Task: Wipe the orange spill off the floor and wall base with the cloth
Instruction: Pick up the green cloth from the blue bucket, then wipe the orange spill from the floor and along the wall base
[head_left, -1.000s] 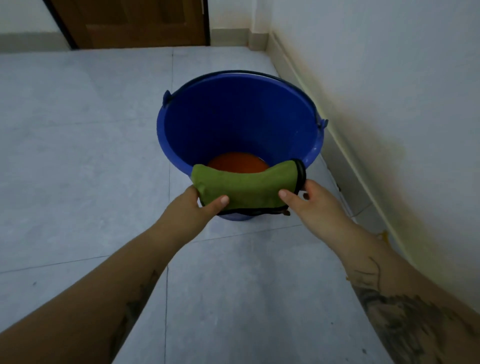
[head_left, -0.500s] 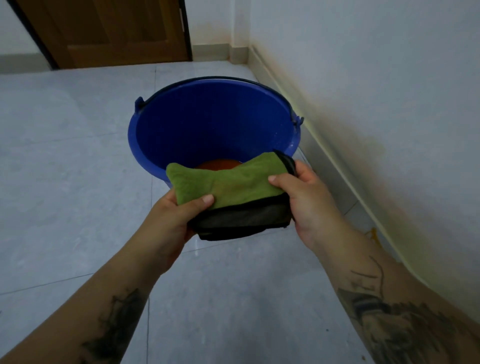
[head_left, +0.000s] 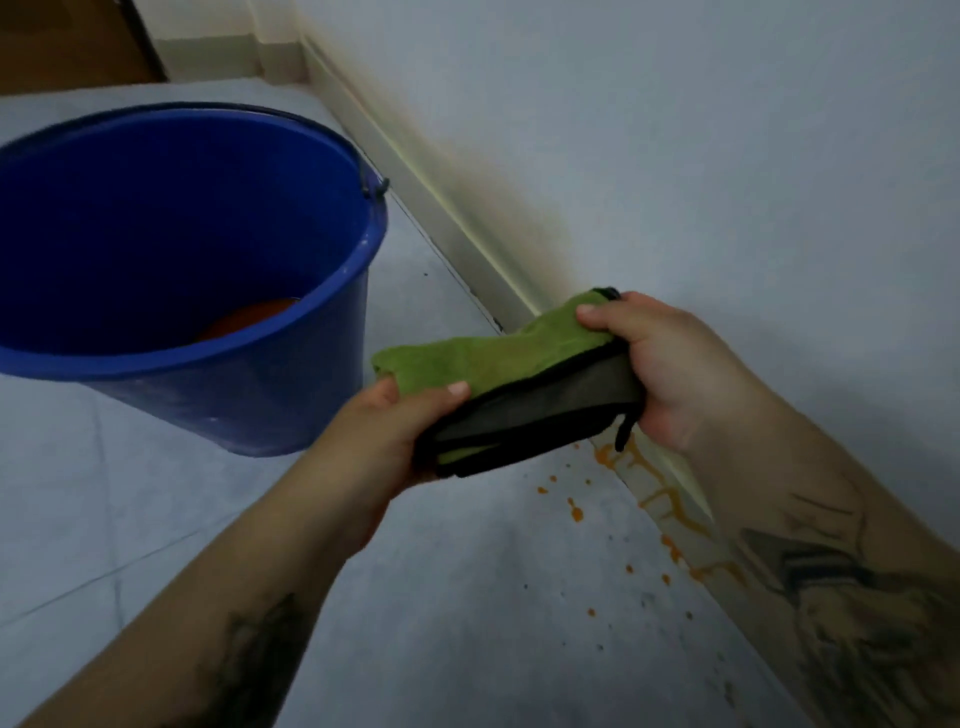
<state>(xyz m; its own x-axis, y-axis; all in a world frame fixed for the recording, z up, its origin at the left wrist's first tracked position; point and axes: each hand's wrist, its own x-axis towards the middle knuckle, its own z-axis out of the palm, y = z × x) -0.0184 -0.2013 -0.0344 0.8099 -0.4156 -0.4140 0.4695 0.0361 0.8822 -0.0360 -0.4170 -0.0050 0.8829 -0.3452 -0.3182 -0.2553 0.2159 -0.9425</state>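
Observation:
A folded cloth (head_left: 498, 358), green on top with a grey, black-edged underside, hangs in the air between both hands. My left hand (head_left: 379, 441) grips its near left corner with the thumb on top. My right hand (head_left: 670, 369) grips its right end. Below and to the right of the cloth, the orange spill (head_left: 660, 499) runs in streaks along the wall base, with small orange drops (head_left: 574, 512) scattered on the grey floor tiles. My right forearm hides part of the streaks.
A blue bucket (head_left: 291, 405) with orange liquid at its bottom stands on the floor to the left of the cloth. The white wall (head_left: 727, 156) and its cream skirting (head_left: 447, 228) run along the right. A wooden door (head_left: 62, 41) is far back left.
The cloth has come off the bucket rim and moved right toward the wall, held in both hands. The view has swung right and down, bringing the orange spill into sight.

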